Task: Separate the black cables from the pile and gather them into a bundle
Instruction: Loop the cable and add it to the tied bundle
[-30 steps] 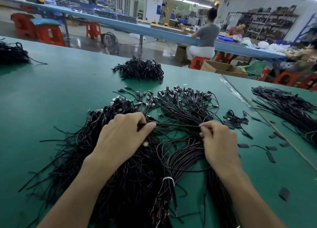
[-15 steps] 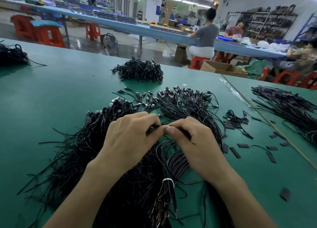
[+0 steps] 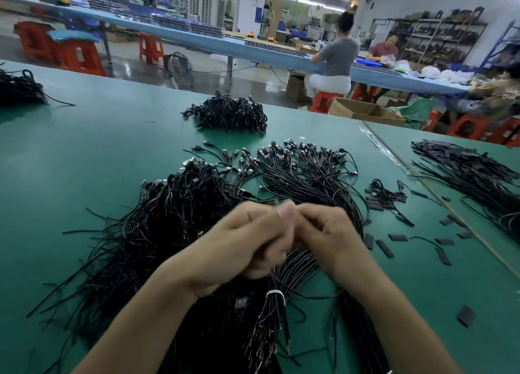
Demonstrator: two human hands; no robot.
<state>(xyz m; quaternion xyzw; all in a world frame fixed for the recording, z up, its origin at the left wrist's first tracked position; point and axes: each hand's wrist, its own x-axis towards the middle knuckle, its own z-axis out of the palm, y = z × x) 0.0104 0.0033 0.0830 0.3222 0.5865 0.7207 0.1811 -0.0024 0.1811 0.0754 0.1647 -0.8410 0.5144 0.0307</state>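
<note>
Tied bundle (image 3: 274,311): bottom centre of the frame, black cables cinched by a white band (image 3: 276,295), bare wire ends pointing toward the lower edge.
Left hand (image 3: 239,247): centre of the frame over the pile, fingers curled, knuckles up, touching the other hand.
Right hand (image 3: 329,238): just right of centre, fingers curled inward, thumb tip against the left hand.
Grasp: motion blur hides whether either hand pinches a cable; cannot tell.
Pile of black cables (image 3: 174,219): spread under and around both hands on the green table (image 3: 70,154), plug ends fanning toward the upper centre.
Black sleeve pieces (image 3: 384,248): scattered on the table at right centre, apart from the pile.
Small cable clump (image 3: 387,195): right of the pile, near the sleeve pieces.
Long cable heap (image 3: 472,174): right edge of the frame.
Far heap (image 3: 230,114): upper centre, well apart from the pile.
Cardboard box (image 3: 363,110): beyond the table edge, upper right.
Seated person (image 3: 337,58): upper right, at a blue bench (image 3: 197,40).
</note>
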